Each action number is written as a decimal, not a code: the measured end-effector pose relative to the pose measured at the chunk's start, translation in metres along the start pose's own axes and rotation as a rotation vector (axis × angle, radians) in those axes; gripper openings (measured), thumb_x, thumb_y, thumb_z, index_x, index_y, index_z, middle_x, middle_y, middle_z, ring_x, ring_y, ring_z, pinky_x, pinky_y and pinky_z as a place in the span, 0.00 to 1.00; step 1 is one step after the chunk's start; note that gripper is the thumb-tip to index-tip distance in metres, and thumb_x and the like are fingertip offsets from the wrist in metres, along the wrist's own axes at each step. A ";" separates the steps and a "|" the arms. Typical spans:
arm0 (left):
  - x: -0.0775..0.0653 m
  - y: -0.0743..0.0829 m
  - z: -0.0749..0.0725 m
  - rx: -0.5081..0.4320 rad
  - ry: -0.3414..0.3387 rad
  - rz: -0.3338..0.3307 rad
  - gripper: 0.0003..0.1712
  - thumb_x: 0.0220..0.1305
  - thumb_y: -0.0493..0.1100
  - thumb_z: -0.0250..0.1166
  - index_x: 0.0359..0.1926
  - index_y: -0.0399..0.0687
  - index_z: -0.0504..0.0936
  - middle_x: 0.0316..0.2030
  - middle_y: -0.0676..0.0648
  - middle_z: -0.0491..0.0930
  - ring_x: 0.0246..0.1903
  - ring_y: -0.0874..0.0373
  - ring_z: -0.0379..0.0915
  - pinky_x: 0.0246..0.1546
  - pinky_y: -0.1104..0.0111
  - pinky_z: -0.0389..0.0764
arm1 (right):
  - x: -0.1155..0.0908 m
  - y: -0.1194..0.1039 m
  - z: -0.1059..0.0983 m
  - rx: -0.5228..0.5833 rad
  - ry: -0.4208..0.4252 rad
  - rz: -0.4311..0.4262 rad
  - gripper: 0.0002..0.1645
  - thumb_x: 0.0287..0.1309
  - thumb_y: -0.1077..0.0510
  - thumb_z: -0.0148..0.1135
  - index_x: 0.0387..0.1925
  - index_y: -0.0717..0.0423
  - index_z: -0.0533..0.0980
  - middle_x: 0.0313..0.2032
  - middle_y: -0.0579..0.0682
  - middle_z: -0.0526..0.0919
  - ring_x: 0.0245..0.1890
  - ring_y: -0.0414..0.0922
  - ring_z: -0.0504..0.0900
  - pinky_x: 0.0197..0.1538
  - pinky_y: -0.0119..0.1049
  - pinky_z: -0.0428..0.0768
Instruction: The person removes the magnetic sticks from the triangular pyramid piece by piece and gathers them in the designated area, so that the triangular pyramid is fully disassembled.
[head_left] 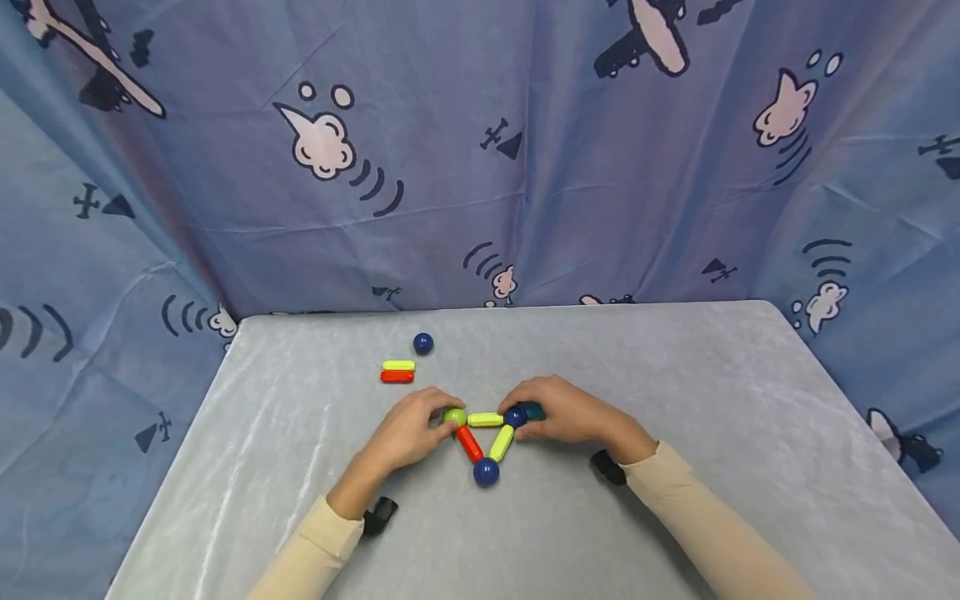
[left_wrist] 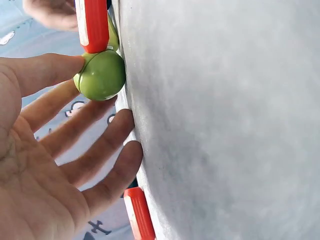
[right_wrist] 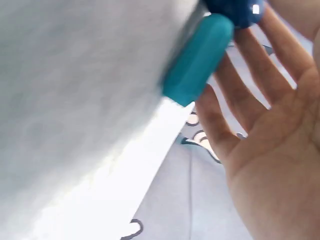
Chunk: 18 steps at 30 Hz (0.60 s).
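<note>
A triangle of building rods and balls lies on the table. Its corners are a green ball point(head_left: 454, 416), a blue ball point(head_left: 515, 417) at right and another blue ball point(head_left: 486, 472) at the front. A red rod point(head_left: 470, 444) and two yellow-green rods, one along the back point(head_left: 485, 419) and one on the right side point(head_left: 501, 443), join them. My left hand point(head_left: 411, 429) pinches the green ball between thumb and fingers. The right hand point(head_left: 566, 410) grips the right blue ball; a teal rod point(right_wrist: 197, 60) sticks out from that ball beneath the palm.
Behind my left hand, a loose yellow-green rod point(head_left: 399, 365) and a red rod point(head_left: 397, 377) lie side by side. A third blue ball point(head_left: 423, 343) sits farther back. The grey-covered table point(head_left: 675, 358) ends against a patterned blue curtain point(head_left: 450, 167).
</note>
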<state>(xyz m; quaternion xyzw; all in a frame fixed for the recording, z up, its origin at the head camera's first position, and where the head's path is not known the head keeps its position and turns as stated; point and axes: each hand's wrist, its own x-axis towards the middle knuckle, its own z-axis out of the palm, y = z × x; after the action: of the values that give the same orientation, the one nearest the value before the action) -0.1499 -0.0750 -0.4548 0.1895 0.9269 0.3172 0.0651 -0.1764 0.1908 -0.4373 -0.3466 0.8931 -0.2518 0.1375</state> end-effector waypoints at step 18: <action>-0.014 -0.018 -0.014 -0.018 0.076 -0.077 0.15 0.58 0.44 0.74 0.48 0.52 0.87 0.41 0.54 0.83 0.39 0.60 0.75 0.44 0.63 0.76 | -0.031 0.017 0.001 -0.092 0.184 0.232 0.24 0.54 0.50 0.74 0.54 0.45 0.82 0.50 0.46 0.85 0.49 0.45 0.82 0.54 0.48 0.80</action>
<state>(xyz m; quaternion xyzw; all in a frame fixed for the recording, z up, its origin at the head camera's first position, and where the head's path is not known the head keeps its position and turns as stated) -0.1455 -0.1015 -0.4550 0.1409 0.9325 0.3295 0.0438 -0.1628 0.2225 -0.4445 -0.2224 0.9465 -0.2239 0.0674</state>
